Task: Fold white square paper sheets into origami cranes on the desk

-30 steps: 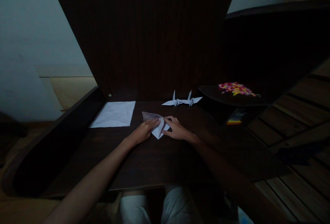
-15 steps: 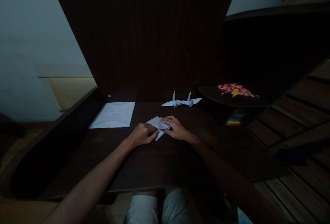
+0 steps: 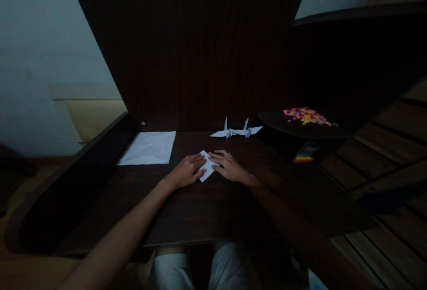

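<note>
A small folded sheet of white paper (image 3: 207,168) lies flat on the dark wooden desk, shaped like a diamond. My left hand (image 3: 187,171) rests on its left side, fingers stretched out over the paper's edge. From the right, my right hand (image 3: 230,167) lies on it with the fingers spread. Both hands press the paper against the desk, and neither grips it. Behind them two folded white paper cranes (image 3: 236,132) stand side by side, close to the back panel.
A stack of white paper sheets (image 3: 148,148) lies at the back left. On a raised corner shelf (image 3: 271,120) at the right is a heap of small pink, red and yellow pieces (image 3: 307,115). Beneath that shelf sits an object with a rainbow-coloured edge (image 3: 303,159).
A raised flap of the paper has come down, leaving a flat diamond. My left fingers have stretched out onto the paper. My right hand has barely moved.
</note>
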A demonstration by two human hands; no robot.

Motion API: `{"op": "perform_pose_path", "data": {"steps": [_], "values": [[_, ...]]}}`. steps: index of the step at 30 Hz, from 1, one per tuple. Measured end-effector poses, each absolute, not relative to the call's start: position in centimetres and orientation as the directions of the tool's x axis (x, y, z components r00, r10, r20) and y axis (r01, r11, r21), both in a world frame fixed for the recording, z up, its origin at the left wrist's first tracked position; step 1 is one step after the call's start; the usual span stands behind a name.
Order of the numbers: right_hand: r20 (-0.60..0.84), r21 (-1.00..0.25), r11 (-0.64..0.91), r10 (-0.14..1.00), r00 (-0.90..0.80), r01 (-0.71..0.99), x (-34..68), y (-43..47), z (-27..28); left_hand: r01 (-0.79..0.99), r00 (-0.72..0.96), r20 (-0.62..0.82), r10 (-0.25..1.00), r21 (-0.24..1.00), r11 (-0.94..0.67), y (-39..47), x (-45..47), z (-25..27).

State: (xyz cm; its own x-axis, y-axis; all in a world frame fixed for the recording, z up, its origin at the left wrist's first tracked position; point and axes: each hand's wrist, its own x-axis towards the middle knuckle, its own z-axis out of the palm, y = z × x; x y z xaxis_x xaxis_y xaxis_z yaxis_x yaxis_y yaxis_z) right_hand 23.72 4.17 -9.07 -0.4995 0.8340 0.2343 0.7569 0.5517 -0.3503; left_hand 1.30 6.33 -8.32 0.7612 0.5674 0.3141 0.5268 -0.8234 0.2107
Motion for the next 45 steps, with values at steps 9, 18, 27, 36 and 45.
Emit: {"op": "perform_pose_path", "data": {"steps": [9,18,27,36,45], "values": [[0.396,-0.310,0.519,0.832,-0.388,0.796,24.0,5.1,-10.1,0.544,0.797,0.144,0.587,0.250,-0.801,6.8,1.2,-8.6],[0.480,-0.344,0.580,0.785,-0.392,0.739,24.0,4.7,-9.7,0.604,0.733,0.224,0.643,0.222,-0.765,7.4,1.0,-9.6],[0.562,-0.496,0.577,0.783,-0.267,0.649,23.4,4.4,-9.0,0.478,0.824,0.154,0.546,0.330,-0.814,6.6,1.0,-8.2],[0.411,-0.580,0.487,0.867,-0.282,0.653,23.6,4.7,-10.0,0.386,0.810,0.303,0.502,0.369,-0.845,7.0,1.1,-9.1],[0.415,-0.684,0.464,0.882,-0.223,0.563,23.4,4.8,-9.5,0.578,0.620,0.350,0.702,0.401,-0.711,6.9,1.2,-8.9]]}}
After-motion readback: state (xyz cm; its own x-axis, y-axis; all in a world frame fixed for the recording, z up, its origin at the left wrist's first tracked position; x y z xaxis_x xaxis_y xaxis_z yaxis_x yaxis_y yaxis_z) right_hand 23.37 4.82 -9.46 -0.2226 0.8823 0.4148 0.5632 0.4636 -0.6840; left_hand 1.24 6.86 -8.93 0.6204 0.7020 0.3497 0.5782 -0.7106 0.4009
